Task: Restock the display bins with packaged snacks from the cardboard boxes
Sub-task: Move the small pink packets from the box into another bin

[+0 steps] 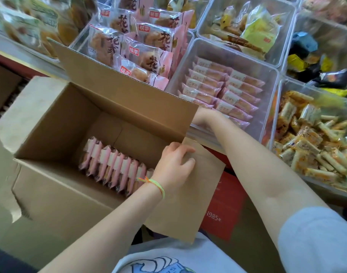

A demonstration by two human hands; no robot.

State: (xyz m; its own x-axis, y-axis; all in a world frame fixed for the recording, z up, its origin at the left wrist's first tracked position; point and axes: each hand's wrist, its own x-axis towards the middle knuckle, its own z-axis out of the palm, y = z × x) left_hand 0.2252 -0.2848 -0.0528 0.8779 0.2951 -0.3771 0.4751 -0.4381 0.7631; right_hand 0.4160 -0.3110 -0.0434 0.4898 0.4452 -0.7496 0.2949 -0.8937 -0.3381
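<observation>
Open box (pixel 56 134), brown cardboard, flaps up: one row of pink snacks (pixel 111 166) standing on edge along its near wall. Left hand (pixel 173 166), yellow-green band at the wrist: fingers curled over the box's right flap (pixel 196 186), gripping its edge. Right hand (pixel 203 117): reaches past the box's far right corner, mostly hidden by the cardboard; its grip cannot be told. Clear bin (pixel 267 123) just beyond that hand: two neat rows of matching pink packs (pixel 222 89). Left neighbour: larger pink pastry packs (pixel 141 42). Right neighbour: loose orange-and-white bars (pixel 306 146). Red carton (pixel 226 205) below the flap.
</observation>
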